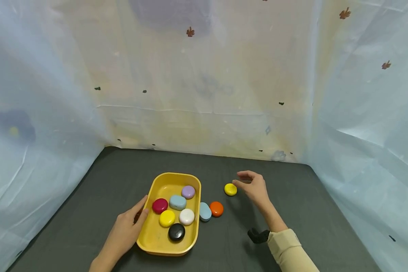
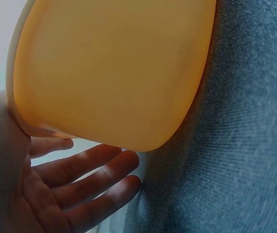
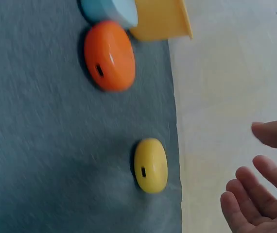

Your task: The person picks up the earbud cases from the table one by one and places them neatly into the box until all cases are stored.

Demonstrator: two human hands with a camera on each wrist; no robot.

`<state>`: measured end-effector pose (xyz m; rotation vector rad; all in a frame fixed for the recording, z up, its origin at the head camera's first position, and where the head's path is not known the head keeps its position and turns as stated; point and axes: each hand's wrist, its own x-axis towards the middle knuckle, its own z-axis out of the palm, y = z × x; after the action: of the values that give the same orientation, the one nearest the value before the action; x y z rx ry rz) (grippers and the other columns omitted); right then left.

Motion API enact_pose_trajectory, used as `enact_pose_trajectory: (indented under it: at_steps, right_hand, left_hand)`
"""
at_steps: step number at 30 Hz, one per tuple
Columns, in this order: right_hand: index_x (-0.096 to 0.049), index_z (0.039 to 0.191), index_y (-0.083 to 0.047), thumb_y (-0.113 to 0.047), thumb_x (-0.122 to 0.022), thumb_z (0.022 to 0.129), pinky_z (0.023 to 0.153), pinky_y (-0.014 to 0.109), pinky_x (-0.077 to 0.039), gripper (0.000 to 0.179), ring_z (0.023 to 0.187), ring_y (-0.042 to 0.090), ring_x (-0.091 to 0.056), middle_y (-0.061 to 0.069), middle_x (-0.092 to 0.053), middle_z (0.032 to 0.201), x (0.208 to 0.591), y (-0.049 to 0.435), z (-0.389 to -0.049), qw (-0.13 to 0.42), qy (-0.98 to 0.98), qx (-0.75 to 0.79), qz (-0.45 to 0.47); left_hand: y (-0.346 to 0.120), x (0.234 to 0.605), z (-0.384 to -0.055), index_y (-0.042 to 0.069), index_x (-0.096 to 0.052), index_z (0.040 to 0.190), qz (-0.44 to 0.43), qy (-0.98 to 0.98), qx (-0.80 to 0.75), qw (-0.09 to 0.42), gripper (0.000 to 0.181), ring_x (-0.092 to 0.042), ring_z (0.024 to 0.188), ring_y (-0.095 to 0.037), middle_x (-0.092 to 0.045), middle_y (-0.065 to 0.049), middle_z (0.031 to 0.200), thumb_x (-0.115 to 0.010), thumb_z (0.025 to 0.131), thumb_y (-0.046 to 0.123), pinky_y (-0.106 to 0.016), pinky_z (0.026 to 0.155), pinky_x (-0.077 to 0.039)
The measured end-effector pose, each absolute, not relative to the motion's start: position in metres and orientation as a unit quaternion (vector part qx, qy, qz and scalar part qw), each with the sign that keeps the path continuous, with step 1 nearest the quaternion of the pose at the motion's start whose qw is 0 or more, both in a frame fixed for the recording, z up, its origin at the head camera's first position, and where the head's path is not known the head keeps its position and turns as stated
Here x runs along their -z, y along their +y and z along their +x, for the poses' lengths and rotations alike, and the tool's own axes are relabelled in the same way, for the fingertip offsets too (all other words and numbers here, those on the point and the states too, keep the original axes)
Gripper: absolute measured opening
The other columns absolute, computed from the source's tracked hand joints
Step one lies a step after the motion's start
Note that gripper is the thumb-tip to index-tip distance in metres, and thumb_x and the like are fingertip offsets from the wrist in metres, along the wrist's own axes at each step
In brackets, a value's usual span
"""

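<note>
My left hand (image 1: 127, 226) rests against the left side of a yellow tray (image 1: 142, 241), thumb and fingertips at its rim. Its other fingers (image 2: 97, 187) extend loosely past the tray wall in the left wrist view. Inside the tray lie several glossy rounded pieces, among them a purple one (image 1: 188, 192), a red one (image 1: 160, 206) and a black one (image 1: 176, 232). My right hand (image 1: 255, 187) hovers with thumb and fingers parted just right of a smooth yellow piece (image 1: 230, 189) on the table. A gap separates hand and piece in the right wrist view.
An orange piece (image 1: 216, 209) and a light blue piece (image 1: 205, 212) lie side by side against the tray's right side. Dark grey cloth covers the table (image 1: 292, 211). Pale patterned sheeting (image 1: 204, 128) hangs behind and along both sides.
</note>
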<state>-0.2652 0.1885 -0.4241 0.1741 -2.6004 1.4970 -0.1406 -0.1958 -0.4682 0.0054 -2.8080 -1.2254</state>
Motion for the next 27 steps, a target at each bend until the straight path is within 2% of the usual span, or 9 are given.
enact_pose_trajectory:
  at_steps: [9,17,23,27]
  right_hand:
    - [-0.066,0.125,-0.005,-0.025,-0.081,0.084,0.096,0.047,-0.047,0.048,0.116,0.029,-0.056,0.019,-0.060,0.127,0.423,0.203,-0.285,0.036,-0.848,-0.523,0.078]
    - [-0.062,0.129,-0.003,-0.022,-0.082,0.083,0.098,0.052,-0.043,0.053,0.123,0.036,-0.051,0.021,-0.057,0.132,0.437,0.208,-0.299,-0.011,-0.852,-0.512,0.106]
    - [-0.062,0.129,-0.001,-0.021,-0.083,0.082,0.097,0.052,-0.045,0.056,0.124,0.035,-0.051,0.019,-0.058,0.131,0.447,0.202,-0.301,-0.037,-0.869,-0.476,0.128]
    - [-0.062,0.129,0.002,-0.015,-0.083,0.081,0.096,0.052,-0.045,0.055,0.121,0.036,-0.052,0.019,-0.060,0.129,0.454,0.199,-0.300,-0.040,-0.877,-0.457,0.143]
  left_hand:
    - [-0.198,0.469,-0.139,0.013,-0.039,0.152,0.001,-0.917,0.397,0.042,0.053,-0.060,0.102,-0.020,-0.063,-0.009,0.123,-0.050,0.105,0.033,-0.046,0.090,-0.051]
    - [-0.198,0.471,-0.142,0.013,-0.039,0.153,0.004,-0.918,0.394,0.048,0.052,-0.059,0.100,-0.021,-0.063,-0.008,0.123,-0.050,0.105,0.031,-0.045,0.090,-0.051]
    - [-0.197,0.471,-0.141,0.014,-0.039,0.153,0.004,-0.917,0.396,0.045,0.052,-0.059,0.099,-0.020,-0.063,-0.008,0.122,-0.049,0.105,0.032,-0.045,0.089,-0.051]
    - [-0.196,0.471,-0.141,0.015,-0.038,0.153,0.006,-0.917,0.398,0.037,0.052,-0.059,0.101,-0.020,-0.063,-0.008,0.123,-0.048,0.105,0.033,-0.046,0.091,-0.050]
